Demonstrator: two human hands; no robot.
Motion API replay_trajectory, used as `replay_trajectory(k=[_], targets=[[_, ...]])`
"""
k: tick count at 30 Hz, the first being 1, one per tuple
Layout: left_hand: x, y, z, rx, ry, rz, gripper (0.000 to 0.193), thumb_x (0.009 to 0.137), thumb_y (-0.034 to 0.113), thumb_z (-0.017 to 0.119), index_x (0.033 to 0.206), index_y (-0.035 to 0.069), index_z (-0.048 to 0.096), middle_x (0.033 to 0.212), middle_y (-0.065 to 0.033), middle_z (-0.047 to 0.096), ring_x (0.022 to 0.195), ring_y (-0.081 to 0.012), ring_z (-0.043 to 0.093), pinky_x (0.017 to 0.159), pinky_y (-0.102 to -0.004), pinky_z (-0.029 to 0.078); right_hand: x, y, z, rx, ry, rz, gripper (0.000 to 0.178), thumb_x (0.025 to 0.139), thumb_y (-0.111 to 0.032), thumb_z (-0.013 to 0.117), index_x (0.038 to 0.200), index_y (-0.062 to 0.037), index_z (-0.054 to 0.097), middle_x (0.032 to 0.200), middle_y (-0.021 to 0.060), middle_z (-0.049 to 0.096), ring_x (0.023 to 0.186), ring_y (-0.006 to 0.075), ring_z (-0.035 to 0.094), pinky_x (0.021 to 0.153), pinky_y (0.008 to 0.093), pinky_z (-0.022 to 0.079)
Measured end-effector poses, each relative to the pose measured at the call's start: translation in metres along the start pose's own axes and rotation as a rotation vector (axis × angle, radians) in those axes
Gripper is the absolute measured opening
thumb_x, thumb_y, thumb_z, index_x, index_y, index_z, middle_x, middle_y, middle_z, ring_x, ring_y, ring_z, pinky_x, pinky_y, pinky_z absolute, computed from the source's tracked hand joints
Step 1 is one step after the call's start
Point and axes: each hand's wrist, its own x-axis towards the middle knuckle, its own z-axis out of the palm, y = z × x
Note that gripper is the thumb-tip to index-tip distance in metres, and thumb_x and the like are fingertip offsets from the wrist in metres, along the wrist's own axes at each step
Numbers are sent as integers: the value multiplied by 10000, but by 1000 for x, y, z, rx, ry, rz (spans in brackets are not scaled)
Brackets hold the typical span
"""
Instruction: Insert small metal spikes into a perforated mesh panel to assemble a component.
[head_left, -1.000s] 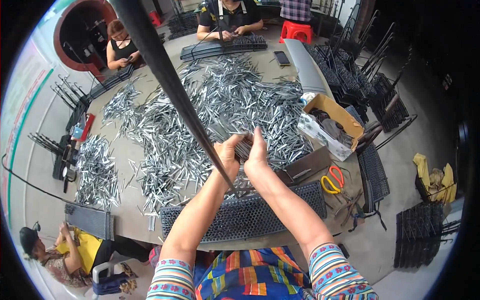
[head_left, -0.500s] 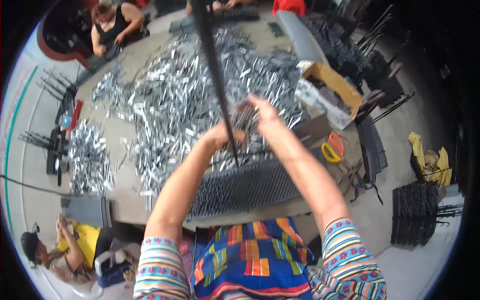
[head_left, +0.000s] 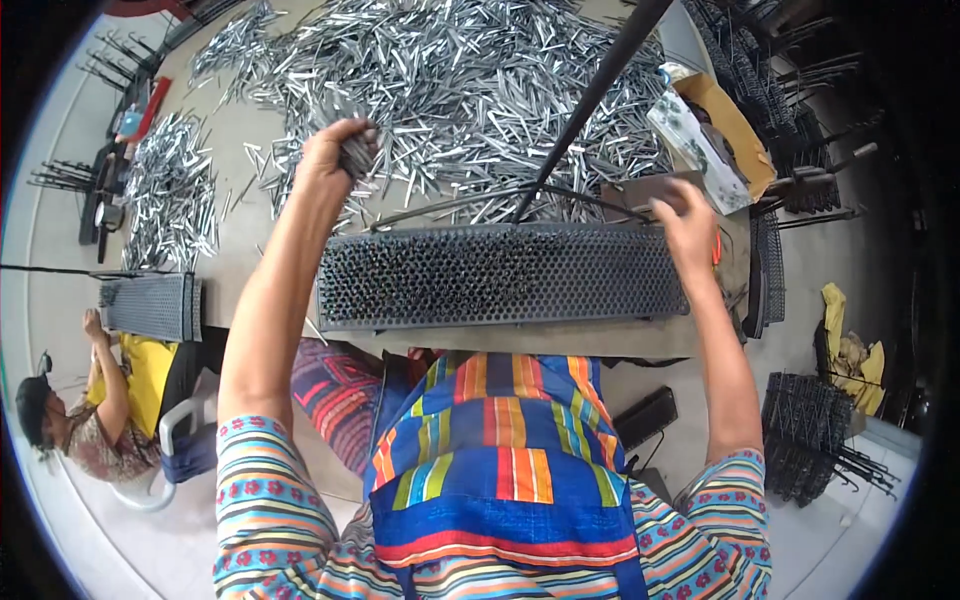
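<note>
My left hand (head_left: 338, 152) is closed round a bunch of thin grey metal strips (head_left: 356, 160), raised over the near left part of a big pile of loose metal strips (head_left: 450, 85). Before me lies a long dark perforated rack (head_left: 610, 275). Many of its holes at the left and middle look dark and filled, while those to the right show as plain holes. Over the rack's right end hovers my right hand (head_left: 690, 225), its fingers bent and apart, with nothing visible in them.
A thin dark rod (head_left: 600, 90) slants across the table above the rack. An open cardboard box (head_left: 705, 150) stands at the right. Orange-handled scissors (head_left: 716, 246) are partly behind my right hand. At left, another person (head_left: 85, 410) sits by a similar rack (head_left: 150, 305).
My hands, close together over the pile before, have parted: the left moved left with a bunch of strips, the right moved right to the rack's end. The view has tilted down.
</note>
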Motion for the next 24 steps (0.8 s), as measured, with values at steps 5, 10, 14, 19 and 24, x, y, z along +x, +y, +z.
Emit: replay_trajectory(k=[5,10,14,19,24], targets=[[-101,-9,13,52,-131,60,177,797,7,634,934,-96,591,851,-162,650,695,-215,645,620,-331,559,-72,74,-38,-450,136,373,402,793,-183,729,1126,24,639,1022,167,684,940,255,657,832,340,485],[-185,-47,28,59,-316,-59,393,706,26,671,1077,-25,553,835,-125,643,682,-196,640,619,-318,551,-103,121,-14,-183,-50,546,446,850,-435,621,980,-10,666,945,215,682,941,385,638,832,438,462],[-236,-78,42,69,-421,-239,378,673,2,688,1033,-28,579,813,-113,655,666,-199,644,635,-320,546,-104,116,-5,-281,14,586,514,828,-531,599,925,-33,682,884,234,670,886,413,635,784,474,463],[-270,-125,47,131,-556,-370,276,670,-47,703,932,-32,617,795,-108,666,691,-186,650,659,-316,542,-120,87,9,-90,27,633,400,858,-360,659,872,40,657,734,87,643,711,127,538,661,357,441],[-275,-166,57,65,-621,-453,253,714,-93,643,959,-36,612,854,-111,663,719,-181,645,678,-313,540,-155,46,38,59,63,568,449,855,-396,648,963,40,640,889,213,676,833,332,652,769,428,487]])
